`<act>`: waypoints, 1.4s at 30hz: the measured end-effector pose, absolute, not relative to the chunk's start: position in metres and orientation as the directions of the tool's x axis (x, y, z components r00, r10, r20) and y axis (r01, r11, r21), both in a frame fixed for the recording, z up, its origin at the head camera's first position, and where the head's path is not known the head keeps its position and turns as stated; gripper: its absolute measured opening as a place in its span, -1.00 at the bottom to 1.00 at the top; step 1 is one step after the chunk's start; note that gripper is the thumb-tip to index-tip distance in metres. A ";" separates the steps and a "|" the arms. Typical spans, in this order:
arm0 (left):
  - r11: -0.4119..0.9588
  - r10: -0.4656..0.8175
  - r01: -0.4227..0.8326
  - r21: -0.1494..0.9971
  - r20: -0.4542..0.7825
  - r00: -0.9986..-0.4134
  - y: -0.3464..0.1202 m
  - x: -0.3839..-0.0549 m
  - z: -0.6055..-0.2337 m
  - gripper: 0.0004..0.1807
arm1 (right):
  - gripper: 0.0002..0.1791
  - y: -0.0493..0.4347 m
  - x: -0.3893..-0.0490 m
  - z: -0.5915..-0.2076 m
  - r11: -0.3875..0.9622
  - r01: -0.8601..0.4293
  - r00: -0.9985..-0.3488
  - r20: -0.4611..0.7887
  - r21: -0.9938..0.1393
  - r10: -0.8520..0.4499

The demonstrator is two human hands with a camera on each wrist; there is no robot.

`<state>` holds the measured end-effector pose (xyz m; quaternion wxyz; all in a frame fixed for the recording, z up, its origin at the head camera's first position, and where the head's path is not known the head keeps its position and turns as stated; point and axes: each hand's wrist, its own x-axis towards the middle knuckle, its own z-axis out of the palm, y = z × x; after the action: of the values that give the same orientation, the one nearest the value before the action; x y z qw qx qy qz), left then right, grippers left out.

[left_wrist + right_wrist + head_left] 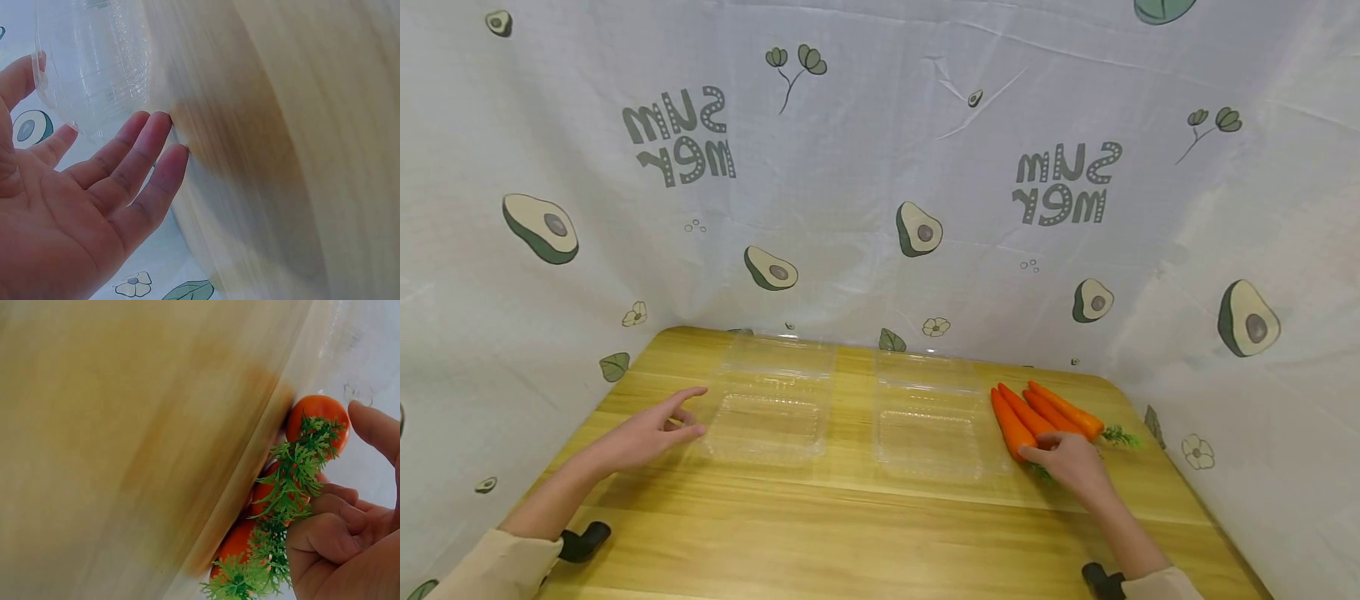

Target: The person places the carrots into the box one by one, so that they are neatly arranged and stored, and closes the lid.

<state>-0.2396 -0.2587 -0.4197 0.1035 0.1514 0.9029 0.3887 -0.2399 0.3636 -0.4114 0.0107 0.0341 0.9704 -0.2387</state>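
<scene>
My left hand point(658, 427) hovers with fingers spread at the left side of a clear plastic clamshell box point(766, 425); in the left wrist view, fingertips appear close to the box's edge, and touching cannot be told. Several orange carrots point(1066, 408) with green leafy tops point(294, 475) lie side by side at the right. My right hand point(1071, 462) pinches the leftmost carrot point(1011, 423) near its leafy end, thumb on one side, curled fingers on the other. That carrot still lies among the rest.
A second clear clamshell box point(927, 440), lid open toward the back, stands between the first box and the carrots. The wooden table point(820, 533) is bordered by a printed white cloth point(850, 167) at back and sides.
</scene>
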 end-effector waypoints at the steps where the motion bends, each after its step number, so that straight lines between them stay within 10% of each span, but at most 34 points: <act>1: 0.652 0.354 0.193 0.734 -0.069 -0.933 -0.259 -0.240 -0.420 -0.20 | -0.27 0.363 -0.240 -0.411 0.885 0.072 -0.997 -0.037 -0.460 0.062; 42: 0.644 0.352 0.194 0.740 -0.061 -0.934 -0.261 -0.241 -0.421 -0.22 | -0.50 0.354 -0.243 -0.416 0.889 0.098 -0.995 -0.039 -0.448 0.090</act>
<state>-0.2410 -0.2614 -0.4209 0.1000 0.1514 0.9010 0.3941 -0.2433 0.3537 -0.4165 0.0088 0.0485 0.9718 -0.2307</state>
